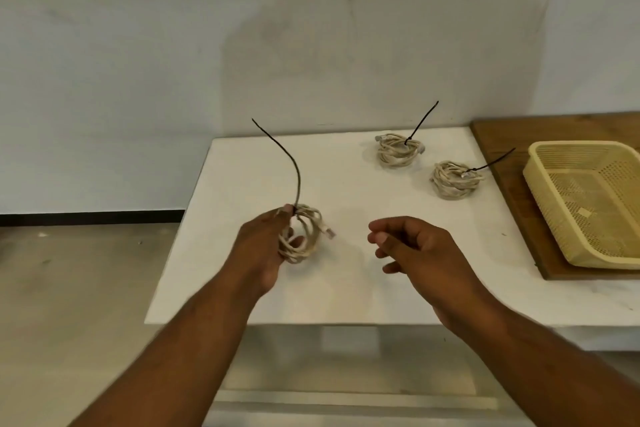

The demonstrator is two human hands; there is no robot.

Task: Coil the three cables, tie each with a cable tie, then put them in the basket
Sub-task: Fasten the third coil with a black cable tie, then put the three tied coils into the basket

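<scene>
My left hand (265,246) holds a coiled beige cable (306,236) just above the white table (242,288). A long black cable tie (292,163) rises from that coil, pinched at my thumb. My right hand (412,246) hovers to the right of the coil with fingers loosely curled and nothing in them. Two more coiled beige cables lie on the table farther back: one coil (398,149) with a black tie tail (422,121) sticking up, and a second coil (455,180) with its tie tail (493,159) pointing right. A yellow plastic basket (550,191) stands at the right.
The basket rests on a brown wooden board (502,146) at the table's right side. A pale wall stands behind the table. The table's left edge drops to a grey floor (86,288).
</scene>
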